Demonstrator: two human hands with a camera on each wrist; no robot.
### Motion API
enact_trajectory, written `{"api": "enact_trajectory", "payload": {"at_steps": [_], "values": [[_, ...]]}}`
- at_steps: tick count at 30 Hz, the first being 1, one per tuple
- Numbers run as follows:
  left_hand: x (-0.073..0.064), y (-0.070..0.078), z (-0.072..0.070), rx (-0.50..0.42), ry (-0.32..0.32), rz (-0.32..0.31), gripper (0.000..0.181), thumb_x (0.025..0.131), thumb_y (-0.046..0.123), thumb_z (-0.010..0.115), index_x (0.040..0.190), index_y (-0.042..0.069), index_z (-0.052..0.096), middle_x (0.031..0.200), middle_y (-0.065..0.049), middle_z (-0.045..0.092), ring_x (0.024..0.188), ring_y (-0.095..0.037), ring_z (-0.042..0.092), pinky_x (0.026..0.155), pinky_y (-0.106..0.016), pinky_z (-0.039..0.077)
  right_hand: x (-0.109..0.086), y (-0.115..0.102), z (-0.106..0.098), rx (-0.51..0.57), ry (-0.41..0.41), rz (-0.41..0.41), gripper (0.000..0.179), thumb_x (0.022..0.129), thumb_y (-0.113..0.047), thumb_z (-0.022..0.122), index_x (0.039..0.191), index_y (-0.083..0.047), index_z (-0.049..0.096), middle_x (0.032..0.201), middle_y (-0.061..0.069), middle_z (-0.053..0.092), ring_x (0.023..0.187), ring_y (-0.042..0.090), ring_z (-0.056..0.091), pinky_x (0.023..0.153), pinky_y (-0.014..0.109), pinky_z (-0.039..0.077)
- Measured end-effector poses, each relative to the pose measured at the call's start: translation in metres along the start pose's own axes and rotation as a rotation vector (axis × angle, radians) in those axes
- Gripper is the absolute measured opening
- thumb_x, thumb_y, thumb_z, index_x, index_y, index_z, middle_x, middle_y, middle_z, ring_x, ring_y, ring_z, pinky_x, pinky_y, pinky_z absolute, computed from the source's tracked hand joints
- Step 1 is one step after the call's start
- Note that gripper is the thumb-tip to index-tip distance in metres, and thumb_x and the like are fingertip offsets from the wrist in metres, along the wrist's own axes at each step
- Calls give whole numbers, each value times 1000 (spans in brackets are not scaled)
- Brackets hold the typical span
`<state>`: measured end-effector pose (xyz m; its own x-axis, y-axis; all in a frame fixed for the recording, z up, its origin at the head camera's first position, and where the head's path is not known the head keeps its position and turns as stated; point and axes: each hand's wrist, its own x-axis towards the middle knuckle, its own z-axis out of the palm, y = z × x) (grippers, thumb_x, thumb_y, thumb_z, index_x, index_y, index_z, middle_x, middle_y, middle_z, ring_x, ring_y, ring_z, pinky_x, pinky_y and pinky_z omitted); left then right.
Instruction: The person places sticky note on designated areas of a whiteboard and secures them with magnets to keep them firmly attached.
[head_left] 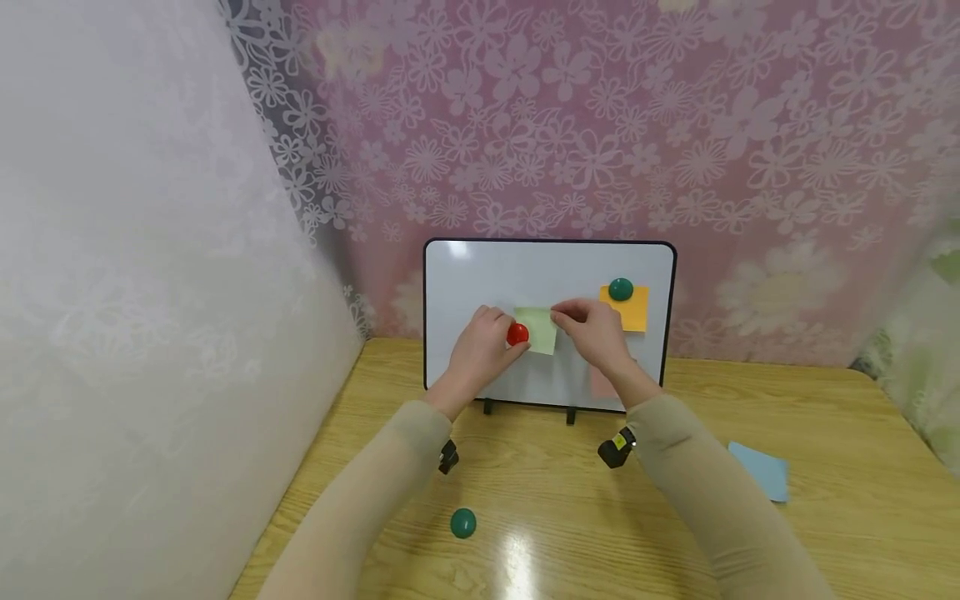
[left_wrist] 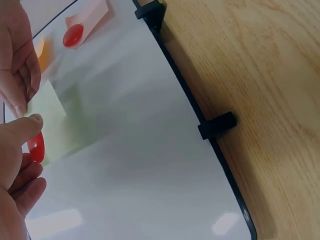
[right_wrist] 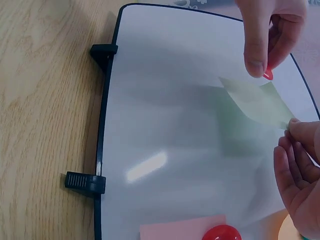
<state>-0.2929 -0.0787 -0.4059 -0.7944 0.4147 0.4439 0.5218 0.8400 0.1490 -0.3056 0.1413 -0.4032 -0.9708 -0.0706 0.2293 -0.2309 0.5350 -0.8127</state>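
A pale green sticky note (head_left: 541, 332) stands in front of the whiteboard (head_left: 480, 275), casting a shadow on it in the right wrist view. My right hand (head_left: 596, 333) pinches the note's upper right corner between thumb and fingers. At the note's left side, my left hand (head_left: 483, 346) holds a round red magnet (head_left: 517, 333) between thumb and fingers. In the left wrist view the red magnet (left_wrist: 36, 147) shows edge-on by the thumb, close to the green note (left_wrist: 52, 125). Whether the magnet touches the note, I cannot tell.
An orange note (head_left: 636, 312) under a green magnet (head_left: 621, 289) is at the board's upper right. Below it is a pink note (head_left: 602, 384) with a red magnet (right_wrist: 222, 233). Another green magnet (head_left: 463, 523) and a blue note (head_left: 763, 472) lie on the wooden table (head_left: 525, 475).
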Motion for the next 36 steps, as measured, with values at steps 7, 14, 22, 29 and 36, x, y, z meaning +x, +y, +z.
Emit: {"api": "enact_trajectory", "payload": {"at_steps": [7,14,22,29,36], "values": [[10,-2,-2,31,17,-9,37,95,35,86,110,2,77,106,-8,71,98,-21,59,82,-26,57,7,-3,6,8,28,3,29,107,-29,71,125,-7,77,120,11,75,106,30,66,92,46,57],[18,-5,-9,30,27,-48,38,96,33,84,113,0,77,109,-9,71,101,-23,60,86,-28,58,13,-8,15,11,37,16,28,107,-28,71,125,-8,77,119,11,75,106,28,66,91,43,57],[27,-10,-9,91,82,0,39,98,33,83,116,-1,75,112,-10,70,106,-24,60,91,-29,58,19,-15,19,-5,67,-16,27,107,-24,71,125,-5,77,117,12,75,106,29,67,93,45,57],[32,-12,-7,124,94,4,37,99,31,82,116,-1,75,113,-11,70,108,-25,61,94,-31,58,23,-17,24,-30,88,-46,26,106,-23,71,124,-5,77,116,12,76,106,29,68,94,44,58],[38,-13,-6,166,109,-9,38,100,33,80,118,0,75,115,-11,71,110,-25,61,95,-31,57,25,-20,24,-33,137,-37,26,107,-24,70,124,-5,76,114,12,75,103,28,66,89,43,58]]}}
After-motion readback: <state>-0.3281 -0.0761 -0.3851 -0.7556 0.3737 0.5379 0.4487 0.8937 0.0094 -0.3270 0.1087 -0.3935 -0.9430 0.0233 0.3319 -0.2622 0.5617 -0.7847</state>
